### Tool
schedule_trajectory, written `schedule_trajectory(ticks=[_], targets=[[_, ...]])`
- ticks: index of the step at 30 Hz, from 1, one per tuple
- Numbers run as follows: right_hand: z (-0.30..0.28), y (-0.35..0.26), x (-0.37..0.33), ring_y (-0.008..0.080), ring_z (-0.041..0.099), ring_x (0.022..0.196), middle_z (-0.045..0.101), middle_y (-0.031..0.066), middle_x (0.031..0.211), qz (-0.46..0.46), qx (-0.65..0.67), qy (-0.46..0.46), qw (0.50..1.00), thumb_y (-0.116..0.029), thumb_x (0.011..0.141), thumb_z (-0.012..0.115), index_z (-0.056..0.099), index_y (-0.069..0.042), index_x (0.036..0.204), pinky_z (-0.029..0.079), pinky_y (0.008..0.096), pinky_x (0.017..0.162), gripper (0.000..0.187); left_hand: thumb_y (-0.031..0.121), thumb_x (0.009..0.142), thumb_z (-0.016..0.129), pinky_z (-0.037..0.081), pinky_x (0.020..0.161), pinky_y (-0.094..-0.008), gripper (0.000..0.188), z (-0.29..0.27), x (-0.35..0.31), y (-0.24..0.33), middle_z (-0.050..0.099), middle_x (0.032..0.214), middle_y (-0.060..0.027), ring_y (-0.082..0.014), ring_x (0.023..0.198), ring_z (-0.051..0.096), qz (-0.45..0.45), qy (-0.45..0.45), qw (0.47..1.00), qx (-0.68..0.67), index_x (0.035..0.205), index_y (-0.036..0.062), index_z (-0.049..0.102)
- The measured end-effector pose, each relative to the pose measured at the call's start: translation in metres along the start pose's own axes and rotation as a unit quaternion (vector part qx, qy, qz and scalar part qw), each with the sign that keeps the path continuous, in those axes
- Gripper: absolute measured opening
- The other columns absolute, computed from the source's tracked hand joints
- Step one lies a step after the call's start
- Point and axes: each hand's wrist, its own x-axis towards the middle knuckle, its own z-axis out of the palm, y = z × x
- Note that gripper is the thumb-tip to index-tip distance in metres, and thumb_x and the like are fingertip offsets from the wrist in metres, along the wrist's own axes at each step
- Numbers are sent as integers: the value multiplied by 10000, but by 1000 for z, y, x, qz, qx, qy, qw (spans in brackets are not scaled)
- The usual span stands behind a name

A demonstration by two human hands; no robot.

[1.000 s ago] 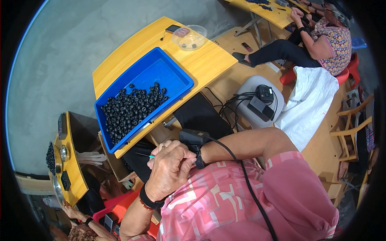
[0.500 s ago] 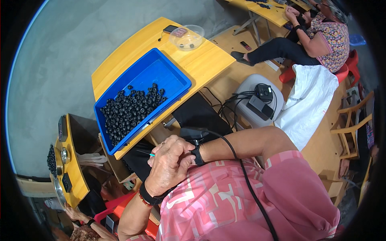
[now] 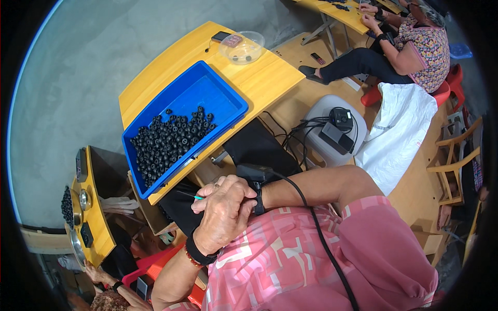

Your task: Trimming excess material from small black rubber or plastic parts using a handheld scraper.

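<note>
My left hand [image 3: 224,210] lies across my right one, back up, fingers closed beside the black strap [image 3: 259,199] on my right wrist. Its thumb and fingertips meet at the strap's edge. Mostly covered beneath it, my right hand [image 3: 199,207] shows only some closed fingers. From these fingers a slim tool [image 3: 198,197] with a teal part and a thin dark shaft sticks out to the left. A small black box [image 3: 254,172] with a cable sits on my right wrist. Just beyond is a blue tray [image 3: 228,98] heaped with small black ring-shaped parts [image 3: 168,145].
The tray rests on a yellow table [image 3: 150,78] with a clear bowl [image 3: 242,47] and a phone [image 3: 221,36]. Right stand a grey stool [image 3: 314,116] carrying devices and cables, and a white sack [image 3: 399,135]. One person sits at the upper right, another at the lower left.
My hands and the wrist box have shifted slightly to the right, still together. At the upper right, the other person's hands have moved apart.
</note>
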Motion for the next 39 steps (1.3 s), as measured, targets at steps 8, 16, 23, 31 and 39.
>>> schedule_trajectory(ticks=[8,16,23,31,39], targets=[[4,2,0,243,644,803,657,100,834,-34,-7,11,999,-229,959,646,664,-57,1059,525,391,755,200,-84,613,754,468,782,-402,325,21,-23,-16,613,926,-140,-328,850,604,20,-4,988,150,902,13,642],[5,3,1,248,644,804,659,102,837,-70,-16,26,997,-229,959,648,663,-57,1070,525,396,759,205,-90,639,758,468,796,-393,315,3,-7,2,609,887,-131,-323,837,609,8,-3,1000,19,914,10,641],[6,6,1,251,644,805,660,104,839,-99,-21,40,994,-228,959,650,663,-57,1080,526,400,761,210,-95,652,759,466,809,-384,328,2,-8,3,592,900,-124,-313,857,601,-28,0,999,25,925,28,626],[7,7,4,256,645,805,662,106,842,-133,-28,50,989,-227,960,651,662,-57,1091,526,405,764,216,-120,699,721,471,813,-379,284,-4,-6,0,599,906,-119,-312,857,609,-22,-27,999,17,917,29,618],[7,7,6,260,645,806,664,108,844,-170,-37,59,983,-227,960,653,661,-56,1102,527,410,767,222,-91,715,737,487,780,-383,234,-10,-1,8,629,845,-123,-334,806,634,-22,-24,999,4,904,14,647]])
